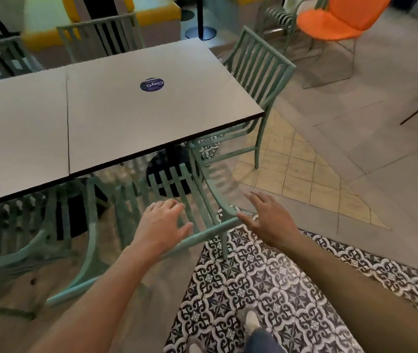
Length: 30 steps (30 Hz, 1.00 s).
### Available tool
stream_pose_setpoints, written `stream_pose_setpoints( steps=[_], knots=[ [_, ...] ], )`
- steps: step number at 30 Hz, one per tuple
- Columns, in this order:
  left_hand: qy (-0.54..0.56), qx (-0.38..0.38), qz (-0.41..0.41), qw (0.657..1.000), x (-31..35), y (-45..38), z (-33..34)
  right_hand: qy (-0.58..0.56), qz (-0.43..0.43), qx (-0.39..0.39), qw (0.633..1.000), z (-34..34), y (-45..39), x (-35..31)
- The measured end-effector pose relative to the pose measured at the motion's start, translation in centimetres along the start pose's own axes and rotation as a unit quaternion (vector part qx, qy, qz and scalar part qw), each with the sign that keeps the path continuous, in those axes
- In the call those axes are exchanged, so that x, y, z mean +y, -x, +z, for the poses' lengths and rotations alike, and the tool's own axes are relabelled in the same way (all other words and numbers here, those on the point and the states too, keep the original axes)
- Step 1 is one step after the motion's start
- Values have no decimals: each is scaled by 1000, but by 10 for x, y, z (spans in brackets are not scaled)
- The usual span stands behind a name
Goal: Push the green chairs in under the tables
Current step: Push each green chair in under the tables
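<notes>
Near green chair [167, 189] mostly under table [136, 118]; end chair [259, 80] left. Left hand [163, 225], right hand [266, 217] fingers open at backrest.

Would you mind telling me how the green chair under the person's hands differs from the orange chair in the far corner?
The green chair has slatted bars and sits at the table, both hands over its backrest; the orange chair has a solid seat on thin wire legs, standing alone on open floor. Both are empty.

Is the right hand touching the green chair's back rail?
Cannot tell. In the head view the right hand hovers open at the end of the chair's top rail; blur hides any gap.
</notes>
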<state>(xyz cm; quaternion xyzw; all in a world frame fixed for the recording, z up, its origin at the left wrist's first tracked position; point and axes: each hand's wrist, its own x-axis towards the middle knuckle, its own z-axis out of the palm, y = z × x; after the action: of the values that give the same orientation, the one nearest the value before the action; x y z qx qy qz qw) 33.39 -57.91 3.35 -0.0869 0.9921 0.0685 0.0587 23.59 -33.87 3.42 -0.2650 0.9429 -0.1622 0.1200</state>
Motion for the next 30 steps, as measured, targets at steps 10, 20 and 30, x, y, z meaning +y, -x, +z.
stream_pose_setpoints(
  steps=[10, 20, 30],
  knots=[
    [-29, 0, 81, 996, 153, -152, -43, -54, 52, 74, 994, -94, -55, 160],
    [-4, -18, 82, 996, 277, -323, -59, -64, 80, 75, 992, -184, -146, 312],
    [72, -49, 57, 995, 331, -543, -18, -17, 86, 8, 996, -233, -298, 432]
  ],
)
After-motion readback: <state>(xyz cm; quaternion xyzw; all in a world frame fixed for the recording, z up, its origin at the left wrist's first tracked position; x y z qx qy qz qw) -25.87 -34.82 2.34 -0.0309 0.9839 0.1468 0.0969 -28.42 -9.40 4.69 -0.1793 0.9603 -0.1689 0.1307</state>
